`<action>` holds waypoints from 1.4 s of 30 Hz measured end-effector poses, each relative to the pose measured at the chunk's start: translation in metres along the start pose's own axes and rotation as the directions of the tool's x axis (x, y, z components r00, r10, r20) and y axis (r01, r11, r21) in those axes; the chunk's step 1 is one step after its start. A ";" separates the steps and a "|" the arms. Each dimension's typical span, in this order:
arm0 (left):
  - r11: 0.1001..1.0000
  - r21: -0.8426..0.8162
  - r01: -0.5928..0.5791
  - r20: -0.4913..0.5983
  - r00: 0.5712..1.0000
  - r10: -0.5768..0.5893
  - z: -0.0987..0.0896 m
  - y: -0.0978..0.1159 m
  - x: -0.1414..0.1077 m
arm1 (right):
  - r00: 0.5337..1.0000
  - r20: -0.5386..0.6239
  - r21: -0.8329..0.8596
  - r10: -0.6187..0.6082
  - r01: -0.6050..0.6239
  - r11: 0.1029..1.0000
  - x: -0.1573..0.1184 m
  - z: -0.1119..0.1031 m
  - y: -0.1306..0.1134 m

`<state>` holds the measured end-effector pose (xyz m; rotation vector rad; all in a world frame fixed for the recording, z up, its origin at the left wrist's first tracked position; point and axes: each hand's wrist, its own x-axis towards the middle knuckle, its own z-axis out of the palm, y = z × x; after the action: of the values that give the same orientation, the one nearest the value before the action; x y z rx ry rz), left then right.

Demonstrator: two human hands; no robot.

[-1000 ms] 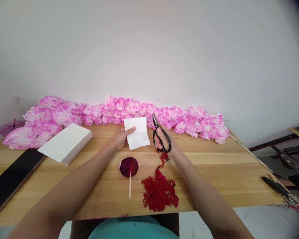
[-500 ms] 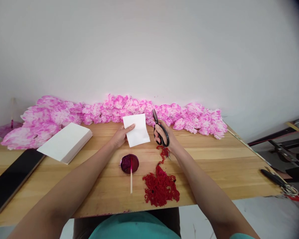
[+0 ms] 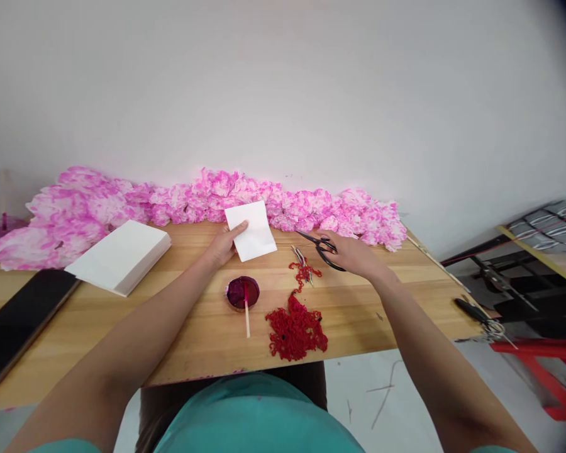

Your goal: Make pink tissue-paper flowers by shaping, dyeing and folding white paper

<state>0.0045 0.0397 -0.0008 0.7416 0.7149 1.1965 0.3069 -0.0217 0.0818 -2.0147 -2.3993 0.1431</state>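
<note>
My left hand (image 3: 226, 244) pinches the left edge of a square white sheet of paper (image 3: 257, 236), thumb on top, holding it tilted above the table. To its right, my right hand (image 3: 349, 251) grips the black handles of scissors (image 3: 317, 241), whose blades point left toward the paper without touching it. Under the blades, a few thin wire-like pieces (image 3: 302, 261) lie by the upper end of a tangled heap of red yarn (image 3: 296, 330). A small bowl of dark magenta liquid (image 3: 236, 296) stands nearer me, with a pale stick (image 3: 248, 322) resting in it.
Pink and white crumpled paper flowers (image 3: 183, 202) line the wall side of the wooden table (image 3: 358, 324). On the left are a stack of white paper (image 3: 122, 255) and a black phone-like slab (image 3: 26, 321). A black-handled tool (image 3: 471, 309) lies near the right edge, above a red stool (image 3: 547, 371).
The scissors have swung from pointing up to pointing left, and my right hand has moved right and lower. The paper has tilted slightly in my left hand. The whole view has shifted a little.
</note>
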 end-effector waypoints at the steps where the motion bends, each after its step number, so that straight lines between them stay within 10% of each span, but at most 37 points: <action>1: 1.000 0.008 -0.004 0.002 1.000 0.004 -0.001 -0.001 0.000 | 1.000 -0.002 -0.008 0.019 -0.019 1.000 -0.006 0.004 0.011; 8: 0.997 0.070 -0.020 0.005 1.000 0.020 0.001 -0.003 -0.002 | 0.987 -0.125 -0.162 0.102 -0.122 0.979 -0.026 0.011 0.024; 12: 0.992 0.128 -0.021 0.041 0.999 0.016 0.005 0.000 -0.004 | 0.965 -0.261 0.233 0.001 0.063 0.970 -0.013 -0.001 -0.024; 17: 0.972 0.235 -0.024 0.079 0.997 0.005 0.007 0.004 -0.004 | 0.940 -0.340 0.756 -0.028 0.291 0.587 0.039 0.023 -0.073; 23: 0.900 0.435 0.027 0.019 0.999 -0.039 0.005 0.020 -0.011 | 0.946 -0.319 0.909 -0.056 0.322 0.264 0.091 0.054 -0.097; 42: 0.873 0.450 -0.188 0.035 0.981 0.193 -0.023 0.015 -0.009 | 0.975 -0.215 0.951 0.050 0.198 0.236 0.085 0.087 -0.103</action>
<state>-0.0239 0.0366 -0.0009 1.2185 0.9637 1.2249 0.1852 0.0390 -0.0018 -1.1423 -1.4623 1.0801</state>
